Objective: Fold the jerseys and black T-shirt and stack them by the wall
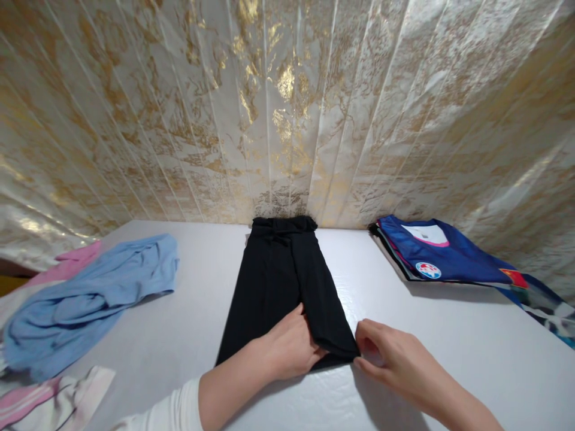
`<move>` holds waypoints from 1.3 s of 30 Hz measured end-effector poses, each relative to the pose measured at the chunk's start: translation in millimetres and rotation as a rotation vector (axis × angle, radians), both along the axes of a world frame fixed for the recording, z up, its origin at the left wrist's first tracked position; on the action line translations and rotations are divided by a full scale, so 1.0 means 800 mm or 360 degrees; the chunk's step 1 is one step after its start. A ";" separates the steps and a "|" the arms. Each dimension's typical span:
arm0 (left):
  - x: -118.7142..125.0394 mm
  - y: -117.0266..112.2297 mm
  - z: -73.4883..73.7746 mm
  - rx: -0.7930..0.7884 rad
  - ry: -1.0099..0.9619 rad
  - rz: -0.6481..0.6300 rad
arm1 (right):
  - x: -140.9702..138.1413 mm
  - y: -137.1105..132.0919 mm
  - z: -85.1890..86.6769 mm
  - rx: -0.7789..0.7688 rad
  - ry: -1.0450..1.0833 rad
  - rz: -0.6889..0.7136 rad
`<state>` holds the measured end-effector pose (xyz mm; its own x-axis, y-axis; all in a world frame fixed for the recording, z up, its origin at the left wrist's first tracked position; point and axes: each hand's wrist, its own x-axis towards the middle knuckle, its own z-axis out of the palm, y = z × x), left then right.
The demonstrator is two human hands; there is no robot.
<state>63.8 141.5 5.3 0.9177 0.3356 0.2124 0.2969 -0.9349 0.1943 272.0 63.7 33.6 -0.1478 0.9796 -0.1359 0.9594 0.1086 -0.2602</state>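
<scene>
A long black garment [265, 281] lies on the white table, its bunched end toward the back curtain and one side folded over lengthwise. My left hand [294, 344] is closed at the near end, its fingers partly hidden beneath the folded-over layer. At the near right corner of the cloth, my right hand [386, 356] pinches the edge between thumb and fingers. The near end of the upper layer is slightly raised between both hands. Whether the garment is trousers or a top cannot be made out.
To the right sits a stack of folded clothes topped by a dark blue shirt [449, 251]. A crumpled light blue garment [99, 293] and pink-and-white clothing [54, 398] lie at the left. Behind the white table [179, 341] hangs a gold-patterned curtain [287, 120].
</scene>
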 end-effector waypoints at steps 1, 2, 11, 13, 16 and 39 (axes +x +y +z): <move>-0.005 0.004 0.008 -0.0004 0.0043 0.0034 | 0.000 0.000 -0.002 -0.0025 -0.0013 -0.0016; -0.011 0.009 0.017 -0.0008 0.0088 0.0083 | 0.000 0.001 -0.004 -0.0051 -0.0016 -0.0030; -0.050 0.089 0.033 -0.0046 -0.0019 0.0393 | -0.004 0.005 -0.004 -0.0179 -0.0026 -0.0115; -0.035 0.114 0.022 -0.0080 -0.0018 0.0369 | -0.006 0.005 -0.006 -0.0196 -0.0039 -0.0106; -0.008 0.157 0.010 -0.0096 -0.0029 0.0381 | -0.006 0.005 -0.009 -0.0148 -0.0089 -0.0079; 0.022 0.215 -0.037 0.0042 -0.0277 0.0619 | 0.000 -0.007 -0.005 0.0063 -0.0097 0.0080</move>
